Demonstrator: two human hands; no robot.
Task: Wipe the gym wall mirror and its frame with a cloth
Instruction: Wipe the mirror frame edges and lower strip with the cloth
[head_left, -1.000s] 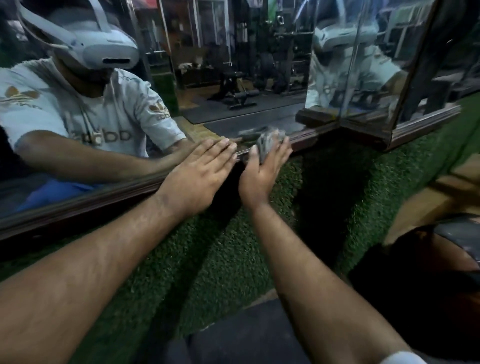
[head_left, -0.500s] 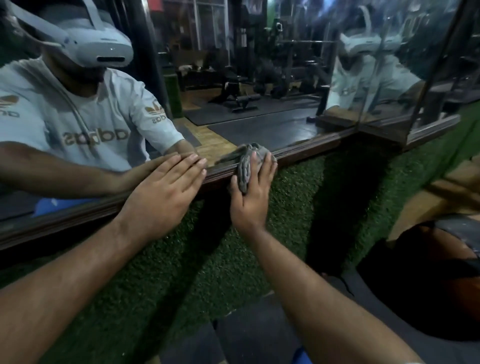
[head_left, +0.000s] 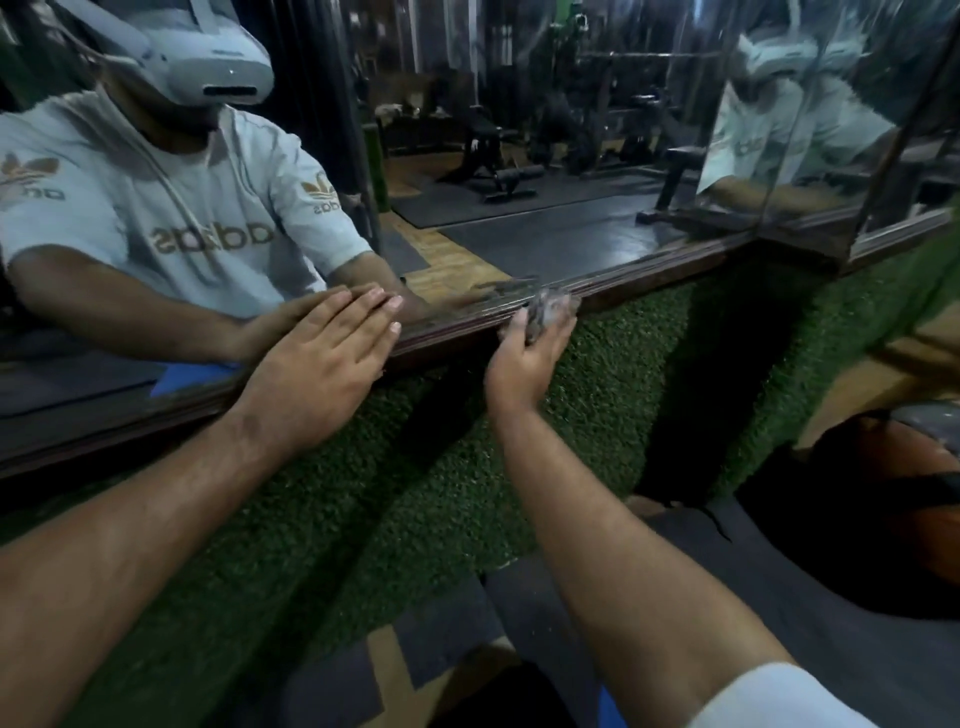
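The right hand (head_left: 524, 358), gripping the bunched cloth (head_left: 551, 310), has slid rightward along the lower frame (head_left: 649, 275) from half a second ago, so the frame wipe is advancing, while the flat, open left hand (head_left: 322, 364) braces against the mirror (head_left: 519, 156).

A cloth (head_left: 551, 312) is being pressed on the frame (head_left: 649, 270) at the left hand's (head_left: 322, 374) three o'clock, below the mirror (head_left: 519, 156).

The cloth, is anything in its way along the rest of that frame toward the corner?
Nothing visible. The right hand presses the cloth on the wooden frame, which runs bare from there to the corner. The left hand rests flat on the other side, against the mirror.
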